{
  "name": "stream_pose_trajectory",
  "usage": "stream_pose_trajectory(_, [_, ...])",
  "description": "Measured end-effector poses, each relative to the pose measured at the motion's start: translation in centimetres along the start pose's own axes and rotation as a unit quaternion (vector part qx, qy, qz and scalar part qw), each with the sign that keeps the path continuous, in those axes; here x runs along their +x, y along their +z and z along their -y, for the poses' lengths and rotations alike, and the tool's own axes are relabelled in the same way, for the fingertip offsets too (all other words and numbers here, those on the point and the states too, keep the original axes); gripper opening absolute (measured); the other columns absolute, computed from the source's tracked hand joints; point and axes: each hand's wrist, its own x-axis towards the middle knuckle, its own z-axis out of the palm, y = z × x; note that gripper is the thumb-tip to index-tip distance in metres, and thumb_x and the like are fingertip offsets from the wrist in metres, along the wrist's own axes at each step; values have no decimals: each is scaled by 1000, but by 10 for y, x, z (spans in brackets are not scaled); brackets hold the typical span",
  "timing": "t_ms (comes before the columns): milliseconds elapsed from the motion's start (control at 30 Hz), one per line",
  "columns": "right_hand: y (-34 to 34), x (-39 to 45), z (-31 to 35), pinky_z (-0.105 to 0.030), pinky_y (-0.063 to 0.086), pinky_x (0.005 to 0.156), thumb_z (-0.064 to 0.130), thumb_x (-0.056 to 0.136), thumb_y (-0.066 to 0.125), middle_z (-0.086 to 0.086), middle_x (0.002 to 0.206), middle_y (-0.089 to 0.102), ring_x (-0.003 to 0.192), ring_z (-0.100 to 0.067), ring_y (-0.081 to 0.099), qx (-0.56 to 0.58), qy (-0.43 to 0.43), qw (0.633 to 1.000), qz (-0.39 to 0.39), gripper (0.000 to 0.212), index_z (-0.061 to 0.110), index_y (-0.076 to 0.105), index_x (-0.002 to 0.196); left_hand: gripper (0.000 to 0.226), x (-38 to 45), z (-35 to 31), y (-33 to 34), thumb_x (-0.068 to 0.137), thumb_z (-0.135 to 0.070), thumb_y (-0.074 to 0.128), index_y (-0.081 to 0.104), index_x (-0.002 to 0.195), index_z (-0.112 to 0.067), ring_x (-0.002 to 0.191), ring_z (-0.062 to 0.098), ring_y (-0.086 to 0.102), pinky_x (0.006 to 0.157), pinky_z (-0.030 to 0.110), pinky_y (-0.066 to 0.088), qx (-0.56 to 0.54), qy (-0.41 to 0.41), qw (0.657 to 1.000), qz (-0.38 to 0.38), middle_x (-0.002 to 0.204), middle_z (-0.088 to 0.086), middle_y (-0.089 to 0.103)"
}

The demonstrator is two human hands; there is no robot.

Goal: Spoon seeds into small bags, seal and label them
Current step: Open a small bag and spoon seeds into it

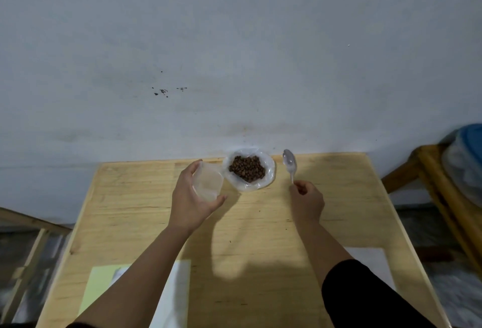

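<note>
A heap of brown seeds (pixel 247 168) lies in an open clear plastic bag (pixel 268 171) at the far edge of the wooden table (pixel 260 236). My left hand (pixel 191 202) grips a small clear empty bag (pixel 207 183), held open just left of the seeds. My right hand (pixel 307 201) pinches the handle end of a clear plastic spoon (pixel 290 162). The spoon's bowl points away from me, to the right of the seed bag, and looks empty.
Near the front edge lie a pale green sheet (pixel 100 286) and white sheets (pixel 174 296), with another white sheet (pixel 375 262) at the right. A wooden frame (pixel 430 171) with a blue-lidded bundle (pixel 469 142) stands right of the table. A grey wall is behind.
</note>
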Motion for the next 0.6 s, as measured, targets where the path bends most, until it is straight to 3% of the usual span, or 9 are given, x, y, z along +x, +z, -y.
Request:
stream_pose_trajectory(233, [24,-10,23,-26,46,57,11,80,59,-7,70,65,61,-15,58,42,-27,989,136,7,12,66,76,98,-5,3,-5,58,-29,90,39,139,-14,124,5,39,104,24,33,-21,-14,1000,-14,140,-2,44])
stream_pose_trajectory(433, [28,-6,26,-21,41,42,5,79,63,-7,72,67,50,-11,58,75,37,970,228,12,7,59,90,97,-5,8,-7,58,-29,90,39,139,-12,125,6,40,104,22,32,-22,-24,999,-25,140,0,44])
stream_pose_trajectory(600, [12,1,29,-24,47,54,21,81,67,-9,88,71,68,-15,64,132,52,949,282,17,6,65,89,97,-1,9,-5,58,-28,90,40,139,-11,124,9,41,104,25,34,-20,-28,999,-30,138,2,45])
